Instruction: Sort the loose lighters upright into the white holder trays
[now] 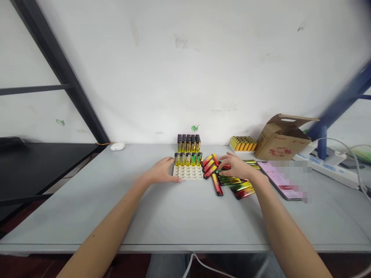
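Observation:
A white tray with round holes (188,173) lies on the grey table, with a row of upright lighters (188,159) along its back edge. My left hand (162,171) rests at the tray's left side, thumb at the front corner and fingers apart. My right hand (233,166) is over a loose pile of red, yellow and green lighters (232,181) to the tray's right. Its fingers are bent down onto the pile; whether they grip a lighter is hidden. Behind the tray stands a block of upright lighters with black tops (189,143).
A tray of yellow cylinders (243,144) and an open cardboard box (279,141) stand at the back right. A phone (282,181) lies right of the pile, near a white power strip (327,170) with cables. A white oval object (117,146) sits back left.

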The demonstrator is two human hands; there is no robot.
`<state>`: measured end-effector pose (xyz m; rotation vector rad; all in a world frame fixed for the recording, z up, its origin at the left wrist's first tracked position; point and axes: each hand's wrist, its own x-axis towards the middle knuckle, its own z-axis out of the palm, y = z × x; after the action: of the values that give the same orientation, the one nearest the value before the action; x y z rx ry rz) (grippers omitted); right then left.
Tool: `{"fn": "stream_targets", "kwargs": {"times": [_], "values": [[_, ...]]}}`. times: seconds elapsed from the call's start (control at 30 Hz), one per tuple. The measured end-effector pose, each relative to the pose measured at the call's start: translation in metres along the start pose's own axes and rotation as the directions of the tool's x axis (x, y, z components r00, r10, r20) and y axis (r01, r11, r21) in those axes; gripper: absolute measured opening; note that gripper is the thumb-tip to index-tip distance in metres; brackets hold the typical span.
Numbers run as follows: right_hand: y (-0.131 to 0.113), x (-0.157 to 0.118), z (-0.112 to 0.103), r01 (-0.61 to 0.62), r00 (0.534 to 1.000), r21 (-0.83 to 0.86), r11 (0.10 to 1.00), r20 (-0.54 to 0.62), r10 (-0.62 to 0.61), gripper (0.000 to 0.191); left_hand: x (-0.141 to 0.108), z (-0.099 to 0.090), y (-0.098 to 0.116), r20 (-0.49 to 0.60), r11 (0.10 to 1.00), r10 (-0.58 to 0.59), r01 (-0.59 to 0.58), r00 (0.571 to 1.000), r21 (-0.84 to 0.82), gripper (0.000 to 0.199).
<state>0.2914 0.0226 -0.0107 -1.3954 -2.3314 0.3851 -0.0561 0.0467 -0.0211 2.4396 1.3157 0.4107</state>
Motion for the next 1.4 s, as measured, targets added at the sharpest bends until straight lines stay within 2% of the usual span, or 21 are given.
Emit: {"fn": "stream_targets", "kwargs": {"times": [0.1, 0.23, 0.37, 0.47, 0.53, 0.63, 0.77, 0.83, 0.93, 1.03, 1.17, 1.27, 1.33, 1.4], "values": [[0.001, 0.001, 0.003, -0.005, 1.0, 0.032, 0.999, 0.016, 0.004, 0.005, 0.0, 0.0, 0.0, -0.007, 1.0, -0.002, 0.002, 1.0, -0.015, 0.065], [0.001, 0.003, 0.005, -0.032, 0.999, 0.055, 0.998, -0.04, 0.034, 0.003, 0.001, 0.001, -0.002, -0.03, 0.999, 0.014, -0.015, 0.999, -0.034, 0.064], [-0.005, 0.004, 0.004, -0.065, 0.996, 0.085, 0.994, -0.059, 0.07, 0.011, 0.001, 0.003, -0.005, -0.023, 0.999, 0.018, -0.018, 1.0, -0.028, 0.065], [-0.013, 0.003, 0.0, -0.099, 0.988, 0.17, 0.98, -0.104, 0.118, 0.017, 0.0, 0.0, -0.003, -0.019, 0.999, 0.017, -0.018, 1.0, -0.034, 0.068], [-0.02, 0.003, -0.003, -0.105, 0.978, 0.286, 0.953, -0.145, 0.152, 0.023, -0.001, -0.003, -0.001, -0.012, 0.998, 0.028, -0.029, 1.0, -0.061, 0.07], [-0.031, 0.006, -0.003, -0.084, 0.954, 0.562, 0.823, -0.192, 0.229, 0.037, -0.003, -0.01, 0.002, 0.014, 0.995, 0.023, -0.021, 1.0, -0.101, 0.073], [-0.047, 0.014, 0.005, -0.001, 0.93, 0.846, 0.533, -0.196, 0.312, 0.045, -0.005, -0.013, 0.005, 0.01, 0.993, 0.003, -0.002, 1.0, -0.114, 0.073], [-0.054, 0.018, 0.01, 0.017, 0.936, 0.905, 0.424, -0.164, 0.311, 0.043, -0.005, -0.013, 0.007, 0.006, 0.993, 0.003, -0.002, 1.0, -0.115, 0.072], [-0.061, 0.019, 0.015, -0.027, 0.95, 0.957, 0.29, -0.065, 0.304, 0.04, -0.006, -0.014, 0.011, 0.029, 0.992, -0.027, 0.031, 0.999, -0.123, 0.074], [-0.063, 0.018, 0.017, -0.077, 0.956, 0.961, 0.267, -0.004, 0.293, 0.039, -0.007, -0.017, 0.014, 0.039, 0.982, -0.069, 0.075, 0.997, -0.171, 0.071], [-0.064, 0.016, 0.017, -0.074, 0.969, 0.945, 0.319, -0.008, 0.248, 0.05, -0.004, -0.014, 0.015, -0.069, 0.968, -0.18, 0.164, 0.981, -0.193, 0.066], [-0.065, 0.017, 0.018, -0.043, 0.968, 0.963, 0.266, -0.026, 0.251, 0.046, 0.0, -0.008, 0.018, -0.238, 0.962, -0.233, 0.187, 0.943, -0.201, 0.061], [-0.066, 0.019, 0.019, -0.041, 0.961, 0.982, 0.185, -0.012, 0.278, 0.034, 0.003, -0.006, 0.025, -0.401, 0.959, -0.253, 0.175, 0.881, -0.222, 0.052], [-0.067, 0.02, 0.021, -0.035, 0.948, 0.995, 0.089, 0.005, 0.317, 0.027, 0.003, -0.005, 0.033, -0.559, 0.965, -0.236, 0.124, 0.795, -0.232, 0.04]]}}
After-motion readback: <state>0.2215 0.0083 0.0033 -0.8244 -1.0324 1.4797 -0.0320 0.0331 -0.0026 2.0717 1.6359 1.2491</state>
